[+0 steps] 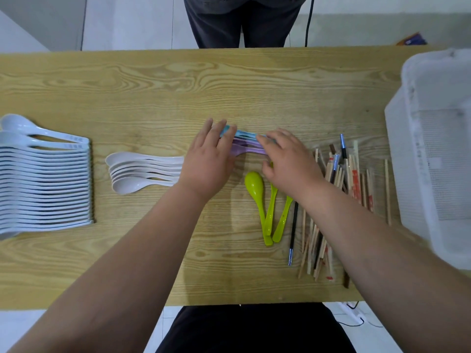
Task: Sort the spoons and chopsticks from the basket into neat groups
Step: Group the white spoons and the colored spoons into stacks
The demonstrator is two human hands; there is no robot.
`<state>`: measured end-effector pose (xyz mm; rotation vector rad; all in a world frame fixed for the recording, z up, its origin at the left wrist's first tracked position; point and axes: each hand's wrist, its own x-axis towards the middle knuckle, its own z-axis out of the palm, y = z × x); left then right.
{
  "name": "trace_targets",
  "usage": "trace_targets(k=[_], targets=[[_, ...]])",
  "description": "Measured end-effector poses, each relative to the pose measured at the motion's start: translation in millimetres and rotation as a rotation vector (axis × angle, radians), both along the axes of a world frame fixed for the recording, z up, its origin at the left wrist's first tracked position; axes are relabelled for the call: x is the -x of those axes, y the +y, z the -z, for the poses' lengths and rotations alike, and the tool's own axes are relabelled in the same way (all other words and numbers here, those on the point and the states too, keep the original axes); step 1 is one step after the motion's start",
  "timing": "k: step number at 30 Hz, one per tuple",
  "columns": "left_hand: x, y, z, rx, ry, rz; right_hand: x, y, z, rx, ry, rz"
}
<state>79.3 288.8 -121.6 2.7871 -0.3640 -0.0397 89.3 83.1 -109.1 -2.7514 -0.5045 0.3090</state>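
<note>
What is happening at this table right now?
A person is sorting cutlery on a table. The left hand and right hand rest on the two ends of the blue and purple spoons. Two rows of white spoons lie on the left; green spoons and a loose heap of chopsticks lie on the right, beside the basket.

table [153, 80]: pale wood grain | floor [132, 21]: white tiles | cable [309, 21]: black
</note>
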Motion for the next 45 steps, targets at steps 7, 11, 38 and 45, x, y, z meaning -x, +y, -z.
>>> trace_targets(k=[7, 11, 38, 45], targets=[[48.2, -32.3, -1.8, 0.093, 0.334, -0.124, 86.4, -16.7, -11.9, -0.027, 0.050, 0.321], [55.1, -59.8, 6.3, -0.116, 0.501, -0.112, 112.5, -13.2, -9.0, 0.190, 0.243, 0.308], [139.9, 43.5, -45.3, 1.651, 1.083, -0.888, 195.3, 52.9, -60.8, -0.498, 0.432, 0.460], [159.9, 41.2, -78.1, 1.621, 0.901, -0.797, 222.1, 84.9, -95.5, -0.441, 0.318, 0.248]])
